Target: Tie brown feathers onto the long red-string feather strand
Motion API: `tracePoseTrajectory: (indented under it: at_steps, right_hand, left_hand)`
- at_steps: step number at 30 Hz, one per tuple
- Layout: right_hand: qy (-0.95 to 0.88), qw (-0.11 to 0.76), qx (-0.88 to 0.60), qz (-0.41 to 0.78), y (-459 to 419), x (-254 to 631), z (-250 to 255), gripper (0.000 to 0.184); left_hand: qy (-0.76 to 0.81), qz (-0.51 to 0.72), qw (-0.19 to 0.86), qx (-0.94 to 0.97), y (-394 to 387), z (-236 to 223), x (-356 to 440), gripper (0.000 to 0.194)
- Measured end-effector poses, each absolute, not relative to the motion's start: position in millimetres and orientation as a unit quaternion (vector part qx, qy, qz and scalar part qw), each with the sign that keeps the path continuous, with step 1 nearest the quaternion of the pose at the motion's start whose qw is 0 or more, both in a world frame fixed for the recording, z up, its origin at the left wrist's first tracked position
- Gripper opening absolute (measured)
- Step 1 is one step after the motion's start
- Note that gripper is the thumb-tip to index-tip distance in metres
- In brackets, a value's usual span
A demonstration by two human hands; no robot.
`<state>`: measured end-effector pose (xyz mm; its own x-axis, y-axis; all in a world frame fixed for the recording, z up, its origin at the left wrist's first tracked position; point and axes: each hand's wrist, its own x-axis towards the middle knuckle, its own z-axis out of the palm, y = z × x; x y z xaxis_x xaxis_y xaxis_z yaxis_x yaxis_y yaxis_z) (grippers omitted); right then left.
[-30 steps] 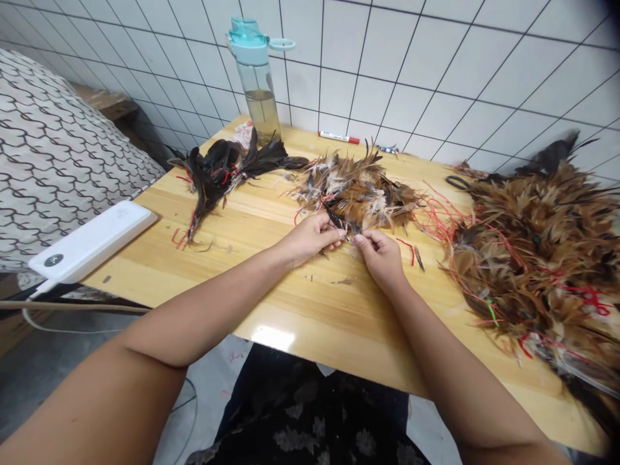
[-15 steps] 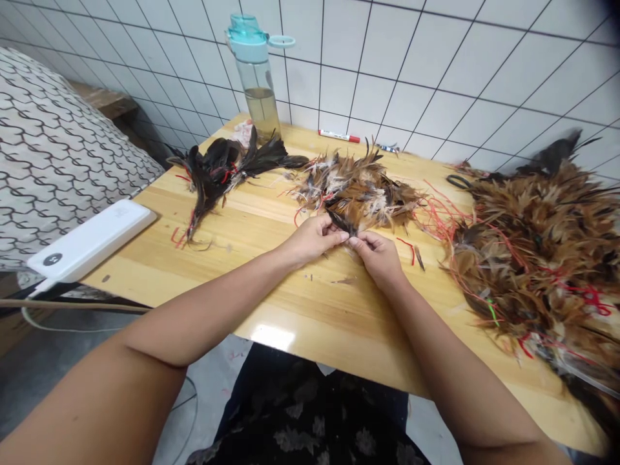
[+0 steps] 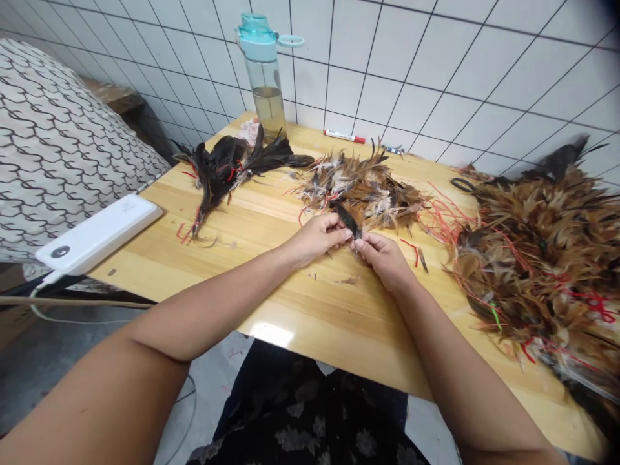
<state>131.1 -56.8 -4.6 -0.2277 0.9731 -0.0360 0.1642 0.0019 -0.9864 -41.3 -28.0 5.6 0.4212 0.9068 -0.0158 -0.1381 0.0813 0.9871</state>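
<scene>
Between my hands, near the middle of the wooden table (image 3: 310, 303), is a dark feather (image 3: 347, 221) with its broad end pointing up and away. My left hand (image 3: 320, 239) pinches it from the left, thumb and forefinger closed. From the right, my right hand (image 3: 385, 258) is closed on its lower end. The fingertips of both hands nearly meet there. Just beyond them lies a loose heap of brown and whitish feathers (image 3: 365, 184) with red threads in it. A short red thread (image 3: 411, 248) and a small loose feather (image 3: 423, 260) lie beside my right hand.
Tied black feathers (image 3: 225, 161) lie at the back left, before a water bottle (image 3: 268, 97). A large pile of brown feathers (image 3: 542, 258) covers the right side. A red marker (image 3: 343, 136) lies by the tiled wall. A white power bank (image 3: 99, 234) sits on the left edge.
The dark feather stands a little more upright between my fingers and shows more of its length. Both hands stay close together; the whole view has shifted slightly.
</scene>
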Motion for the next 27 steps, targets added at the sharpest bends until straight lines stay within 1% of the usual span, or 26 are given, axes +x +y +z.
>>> tracePoseTrajectory:
  at_steps: [8, 15, 18, 22, 27]
  right_hand:
    - [-0.563, 0.427, -0.506, 0.495, -55.5, 129.6, -4.2, 0.034]
    - [-0.587, 0.426, -0.533, 0.437, -51.5, 128.1, -15.4, 0.031]
    - [-0.608, 0.414, -0.537, 0.414, -51.3, 127.6, -16.7, 0.029]
    - [-0.628, 0.395, -0.548, 0.387, -52.3, 126.3, -13.6, 0.027]
    - [-0.651, 0.39, -0.547, 0.353, -52.8, 124.7, -11.4, 0.024]
  left_hand:
    - [0.382, 0.436, 0.618, 0.531, -27.7, 7.0, -42.9, 0.028]
    - [0.392, 0.408, 0.612, 0.552, -28.8, 7.1, -41.0, 0.031]
    - [0.419, 0.396, 0.585, 0.571, -26.6, 2.1, -41.1, 0.03]
    - [0.456, 0.378, 0.522, 0.614, -23.5, -2.6, -43.0, 0.023]
    - [0.454, 0.368, 0.483, 0.652, -22.0, -0.7, -45.5, 0.02]
